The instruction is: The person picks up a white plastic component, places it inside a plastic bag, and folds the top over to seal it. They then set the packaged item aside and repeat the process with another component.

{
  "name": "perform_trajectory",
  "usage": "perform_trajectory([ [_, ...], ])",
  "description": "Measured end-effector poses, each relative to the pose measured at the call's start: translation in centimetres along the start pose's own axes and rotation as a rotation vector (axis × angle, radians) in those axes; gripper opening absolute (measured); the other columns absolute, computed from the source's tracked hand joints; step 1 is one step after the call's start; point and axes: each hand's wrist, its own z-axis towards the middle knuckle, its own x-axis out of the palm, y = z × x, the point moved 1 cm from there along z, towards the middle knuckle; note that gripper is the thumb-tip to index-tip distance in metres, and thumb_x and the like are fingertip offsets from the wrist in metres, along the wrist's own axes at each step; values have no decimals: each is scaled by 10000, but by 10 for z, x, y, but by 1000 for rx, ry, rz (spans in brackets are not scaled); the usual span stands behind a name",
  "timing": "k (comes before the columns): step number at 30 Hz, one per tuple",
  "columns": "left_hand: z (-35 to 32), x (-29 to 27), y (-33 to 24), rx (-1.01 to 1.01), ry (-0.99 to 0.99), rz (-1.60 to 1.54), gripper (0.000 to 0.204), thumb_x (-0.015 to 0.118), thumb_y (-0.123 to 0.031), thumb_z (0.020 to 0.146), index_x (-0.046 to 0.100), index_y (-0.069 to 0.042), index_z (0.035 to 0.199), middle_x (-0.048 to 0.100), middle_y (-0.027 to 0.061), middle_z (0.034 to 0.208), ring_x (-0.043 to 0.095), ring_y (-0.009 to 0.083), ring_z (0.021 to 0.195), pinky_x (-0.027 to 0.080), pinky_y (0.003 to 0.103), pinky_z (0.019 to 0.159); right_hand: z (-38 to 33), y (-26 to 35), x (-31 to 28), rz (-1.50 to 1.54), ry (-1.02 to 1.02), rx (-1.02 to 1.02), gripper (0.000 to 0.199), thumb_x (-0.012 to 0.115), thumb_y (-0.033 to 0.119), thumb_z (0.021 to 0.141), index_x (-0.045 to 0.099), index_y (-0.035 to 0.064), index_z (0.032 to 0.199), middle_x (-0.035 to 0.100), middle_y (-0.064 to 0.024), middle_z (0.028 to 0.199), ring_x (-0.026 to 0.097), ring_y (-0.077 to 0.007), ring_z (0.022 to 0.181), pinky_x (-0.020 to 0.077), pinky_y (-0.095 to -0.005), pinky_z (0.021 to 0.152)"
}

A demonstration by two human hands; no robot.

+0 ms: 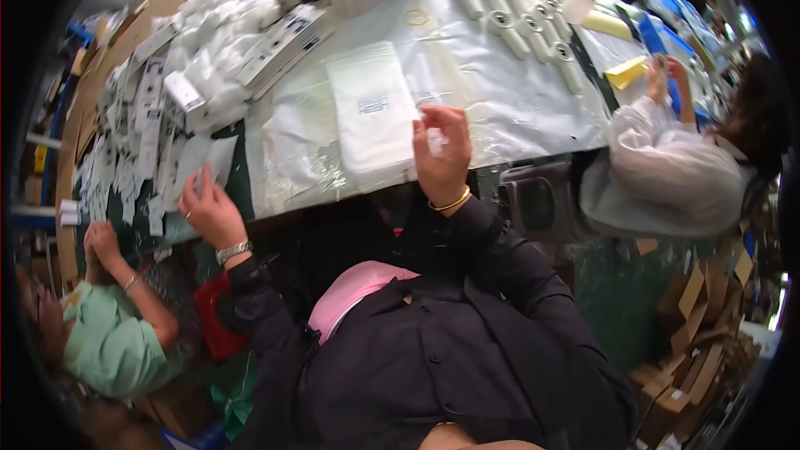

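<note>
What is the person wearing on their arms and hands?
Both arms have long dark sleeves from a dark buttoned shirt. The left hand is bare, with a silver watch on the wrist. The right hand is bare too, with a thin gold bangle on the wrist. No gloves.

Bright overhead light glares off the clear plastic sheet (500,92) beyond the hands; below them lies shadow. Fisheye edges bend, darken and blur.
</note>
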Motion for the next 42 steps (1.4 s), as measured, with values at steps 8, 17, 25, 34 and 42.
perform_trajectory([
  [8,20,-44,-97,-217,-351,-93,296,769,-185,978,772,-134,1269,665,96,1352,600,345,1222,471,504,1049,15,5,-54,-67,258,6,99,824,89,960,776,5,936,691,-50,783,626,-141,753,497,-293,719],
  [17,24,-53,-152,-3,-275,-458,131,764,-194,978,747,-95,1064,677,61,1376,585,311,1287,406,476,1087,100,-23,-97,-335,252,34,180,832,195,964,789,20,969,744,-51,816,580,-110,655,468,-285,642],
  [25,24,-37,-167,-85,-206,-510,107,744,-162,965,752,-96,1050,703,49,1343,610,305,1248,400,470,1093,204,-105,-137,-1294,303,13,502,748,611,934,804,171,1170,755,-124,1191,651,-311,1177,459,-458,1056],
  [34,22,-32,-164,-89,-168,-526,113,741,-168,957,747,-120,1058,714,17,1311,609,265,1255,346,453,1131,213,-126,-119,-1429,287,162,613,706,717,892,810,185,1178,733,-155,1209,565,-397,1304,393,-522,1145],
  [42,22,-30,-167,-65,-157,-514,98,741,-165,950,733,-144,1046,731,1,1270,628,245,1233,339,443,1123,174,-87,-131,-1261,404,202,503,784,607,828,849,158,1045,733,-134,1261,570,-373,1316,395,-480,1131],
])
